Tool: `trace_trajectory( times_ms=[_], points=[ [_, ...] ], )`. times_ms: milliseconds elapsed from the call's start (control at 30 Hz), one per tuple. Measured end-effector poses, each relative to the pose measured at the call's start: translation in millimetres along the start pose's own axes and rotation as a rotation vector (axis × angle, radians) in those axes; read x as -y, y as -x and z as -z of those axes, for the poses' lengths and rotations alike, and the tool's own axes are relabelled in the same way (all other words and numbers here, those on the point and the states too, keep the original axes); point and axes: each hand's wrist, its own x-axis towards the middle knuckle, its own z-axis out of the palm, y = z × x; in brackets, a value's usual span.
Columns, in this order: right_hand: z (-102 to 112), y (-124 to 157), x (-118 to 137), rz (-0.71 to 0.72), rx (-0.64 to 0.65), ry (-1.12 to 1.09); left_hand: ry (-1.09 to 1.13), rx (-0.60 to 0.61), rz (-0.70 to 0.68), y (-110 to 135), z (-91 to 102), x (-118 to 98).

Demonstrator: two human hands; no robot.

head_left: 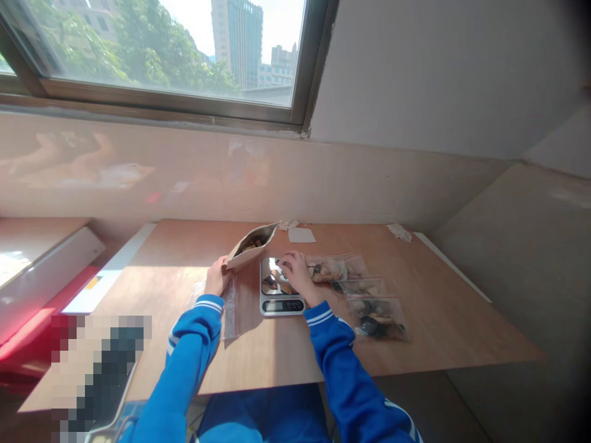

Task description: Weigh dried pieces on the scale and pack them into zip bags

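My left hand (217, 277) grips the lower end of a tan paper pouch (252, 244), held tilted with its open mouth up; brown pieces show inside. My right hand (295, 274) rests on the shiny platform of a small digital scale (281, 295), fingers curled over a few dark and tan pieces lying there. Whether it pinches one I cannot make out. An empty clear zip bag with a red strip (229, 307) lies flat under my left wrist. Both sleeves are blue with white stripes.
Three filled clear bags (376, 311) lie in a row right of the scale on the wooden table (438, 320). A white card (301, 235) and crumpled paper (399, 232) sit near the back wall. A window is above; a white and red box (50, 271) is left.
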Motion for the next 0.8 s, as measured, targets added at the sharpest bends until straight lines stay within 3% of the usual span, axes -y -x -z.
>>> trace_trajectory(
  times_ms=[167,267,333,400,567,800],
  points=[
    [-18,-18,4,-0.021,0.085,0.079,0.007,0.005,0.001,1,2.2,-5],
    [0,-18,20,0.003,-0.023,-0.027,0.015,0.003,-0.005,2,2.1,-5],
    [20,-16,39,0.068,-0.137,-0.149,0.016,-0.002,-0.009,2,1.4,-5],
    [40,-16,60,0.156,-0.168,-0.254,0.016,-0.003,-0.014,1,0.6,-4],
    [60,-31,96,0.37,0.049,-0.2,0.006,-0.004,-0.028,0,0.3,-4],
    [46,-47,99,0.352,0.261,0.123,0.02,-0.029,-0.087,2,3.1,-11]
  ],
)
